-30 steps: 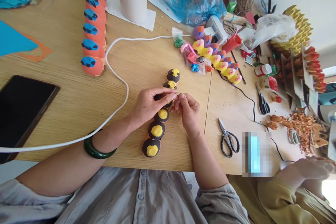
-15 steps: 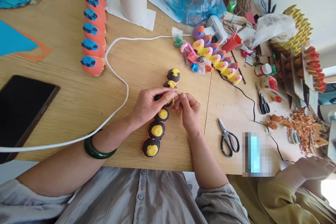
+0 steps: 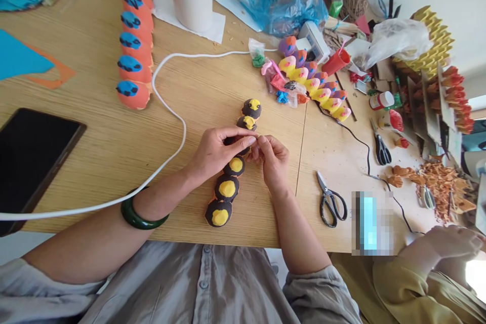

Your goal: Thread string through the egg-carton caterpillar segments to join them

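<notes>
A row of dark egg-carton cups (image 3: 227,189) with yellow patches runs up the wooden table in front of me. Over its middle is my left hand (image 3: 220,151), with a green bangle on the wrist, its thumb and fingertips pinched together. My right hand (image 3: 274,158) is closed just right of the row, thumb against curled fingers. The fingertips of both hands meet above the cups. Whatever lies between them is too small to make out. The upper two cups carry small black marks on the yellow.
Left of a white cable (image 3: 185,131) stands an orange row with blue patches (image 3: 130,66). A dark tablet (image 3: 36,162) lies at the left. Scissors (image 3: 330,200) lie right of my right hand. Another person's hand (image 3: 451,240) rests at the right edge.
My fingertips have come together; a small dark bit that showed between them is now hidden. The rows and tools on the table stay where they were.
</notes>
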A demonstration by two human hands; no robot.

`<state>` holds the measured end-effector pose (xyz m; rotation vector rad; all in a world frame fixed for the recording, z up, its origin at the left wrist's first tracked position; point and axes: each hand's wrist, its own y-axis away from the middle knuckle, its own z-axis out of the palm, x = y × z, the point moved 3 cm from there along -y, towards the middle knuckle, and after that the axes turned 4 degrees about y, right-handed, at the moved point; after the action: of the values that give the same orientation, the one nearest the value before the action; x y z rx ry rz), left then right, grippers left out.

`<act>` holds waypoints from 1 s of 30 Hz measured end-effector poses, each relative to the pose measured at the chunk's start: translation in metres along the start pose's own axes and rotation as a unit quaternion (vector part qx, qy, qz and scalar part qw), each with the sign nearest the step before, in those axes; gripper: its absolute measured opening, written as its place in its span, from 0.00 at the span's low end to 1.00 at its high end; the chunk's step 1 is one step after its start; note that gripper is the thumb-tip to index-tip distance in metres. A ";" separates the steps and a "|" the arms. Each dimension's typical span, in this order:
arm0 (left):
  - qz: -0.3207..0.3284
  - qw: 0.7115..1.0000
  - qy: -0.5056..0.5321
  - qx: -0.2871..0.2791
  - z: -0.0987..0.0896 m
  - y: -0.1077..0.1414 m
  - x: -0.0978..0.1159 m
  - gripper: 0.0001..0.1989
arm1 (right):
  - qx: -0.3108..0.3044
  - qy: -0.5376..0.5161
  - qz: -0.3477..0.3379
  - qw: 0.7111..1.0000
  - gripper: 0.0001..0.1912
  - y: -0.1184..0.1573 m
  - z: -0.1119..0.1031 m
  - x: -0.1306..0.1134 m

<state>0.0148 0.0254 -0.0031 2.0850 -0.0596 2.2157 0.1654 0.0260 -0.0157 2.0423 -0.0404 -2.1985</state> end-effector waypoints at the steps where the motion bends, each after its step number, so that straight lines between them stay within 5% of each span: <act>1: 0.002 1.000 -0.001 0.004 0.000 0.000 0.000 0.17 | -0.004 0.004 0.003 1.000 0.22 0.000 0.000 0.000; 18: -0.041 0.997 0.033 0.051 -0.002 -0.001 -0.003 0.14 | 0.018 0.021 0.000 1.000 0.23 0.000 -0.005 -0.004; 30: -0.046 0.998 0.021 0.036 -0.002 -0.001 -0.003 0.16 | 0.006 -0.016 0.030 0.999 0.20 -0.002 -0.006 0.000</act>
<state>0.0134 0.0264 -0.0057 2.0306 0.1179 2.2382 0.1709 0.0286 -0.0166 1.9841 -0.1178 -2.2002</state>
